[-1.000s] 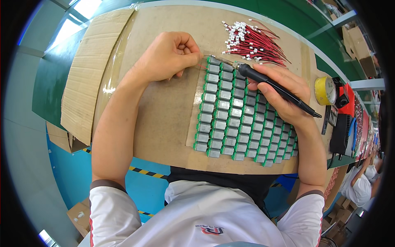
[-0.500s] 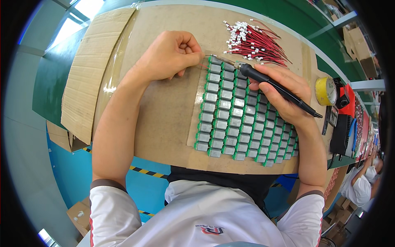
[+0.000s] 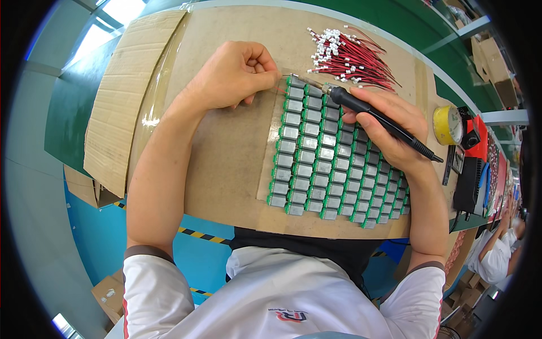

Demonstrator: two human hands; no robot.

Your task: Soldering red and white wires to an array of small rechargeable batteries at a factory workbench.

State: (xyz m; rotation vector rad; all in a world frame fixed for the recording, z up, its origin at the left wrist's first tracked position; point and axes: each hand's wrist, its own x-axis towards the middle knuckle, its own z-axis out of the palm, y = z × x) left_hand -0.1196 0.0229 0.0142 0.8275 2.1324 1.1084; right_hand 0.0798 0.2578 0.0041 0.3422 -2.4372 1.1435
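A black soldering iron [image 3: 377, 117] is held in the right hand [image 3: 389, 133], with the fingers closed around its handle like a pen. The iron lies slanted, and its thin metal tip points up and to the left, toward the top corner of a big block of small parts [image 3: 333, 158]. These parts are little grey metal pieces with green ends, and they are packed close together in many neat rows. The block is set on a brown cardboard sheet [image 3: 226, 158] that covers the table. The left hand [image 3: 237, 73] is curled shut, with the fingertips pinched together just beside the top left corner of the block. A thin red wire [image 3: 280, 88] seems to be pinched there, but it is too small for that to be told for sure. The tip of the iron and the pinched fingers are very near each other at that corner. A heap of red wires with white plugs [image 3: 350, 56] is laid further up on the cardboard, well apart from the left hand and just above the right hand. A yellow roll of tape [image 3: 447, 125] is seen to the right of the right hand, with a red and black box [image 3: 477, 141] next to it. A folded cardboard piece [image 3: 132, 96] is laid along the left side of the table. Another person in white [image 3: 497, 257] is seen far off at the lower right edge.
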